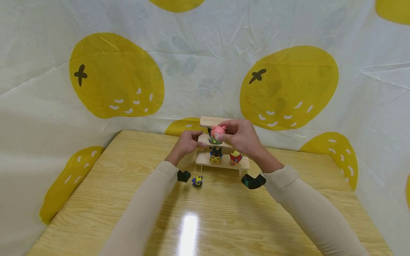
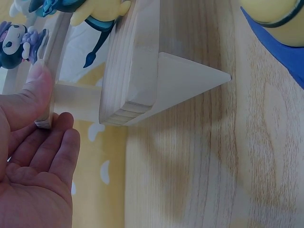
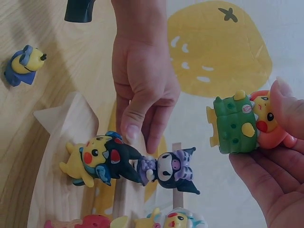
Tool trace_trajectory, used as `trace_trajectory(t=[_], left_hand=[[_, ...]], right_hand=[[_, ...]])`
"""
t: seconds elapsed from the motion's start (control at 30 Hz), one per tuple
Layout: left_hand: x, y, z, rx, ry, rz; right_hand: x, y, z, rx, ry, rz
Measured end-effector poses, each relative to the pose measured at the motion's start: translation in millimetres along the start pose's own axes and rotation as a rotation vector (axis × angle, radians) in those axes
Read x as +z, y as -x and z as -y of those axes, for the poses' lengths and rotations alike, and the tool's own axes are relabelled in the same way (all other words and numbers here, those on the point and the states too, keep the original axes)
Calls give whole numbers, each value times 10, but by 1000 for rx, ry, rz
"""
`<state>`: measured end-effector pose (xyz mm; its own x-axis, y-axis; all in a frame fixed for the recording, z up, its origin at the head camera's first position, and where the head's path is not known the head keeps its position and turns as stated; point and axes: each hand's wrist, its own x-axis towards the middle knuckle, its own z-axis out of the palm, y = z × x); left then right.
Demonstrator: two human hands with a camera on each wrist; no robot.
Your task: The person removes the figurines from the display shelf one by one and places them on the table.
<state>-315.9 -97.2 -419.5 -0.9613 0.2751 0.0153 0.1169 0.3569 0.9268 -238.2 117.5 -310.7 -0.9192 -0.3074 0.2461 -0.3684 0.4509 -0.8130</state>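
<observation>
A small wooden tiered display shelf stands at the back of the table. My left hand holds the left end of its middle board, thumb on top and fingers below. Above that board, my right hand pinches a figurine with a yellow face, pink hood and green body. A black-and-purple figurine stands on the middle board, partly hidden in the head view. On the lowest board are a yellow figurine with a dark hood and a red-and-yellow figurine.
A yellow figurine with a blue cape lies on the table in front of the shelf. Dark wrist devices sit by both cuffs. Behind hangs a white cloth with large yellow fruit prints. Another figurine shows at the right wrist view's bottom edge.
</observation>
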Motion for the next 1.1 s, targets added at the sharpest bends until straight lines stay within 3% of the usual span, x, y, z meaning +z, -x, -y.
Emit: trace_trajectory(t=[0.6, 1.1], left_hand=[[1, -6, 0, -13, 10, -6], [-3, -18, 7, 19, 10, 0]], right_hand=[[34, 100, -50, 28, 11, 4], [75, 204, -82, 11, 5, 32]])
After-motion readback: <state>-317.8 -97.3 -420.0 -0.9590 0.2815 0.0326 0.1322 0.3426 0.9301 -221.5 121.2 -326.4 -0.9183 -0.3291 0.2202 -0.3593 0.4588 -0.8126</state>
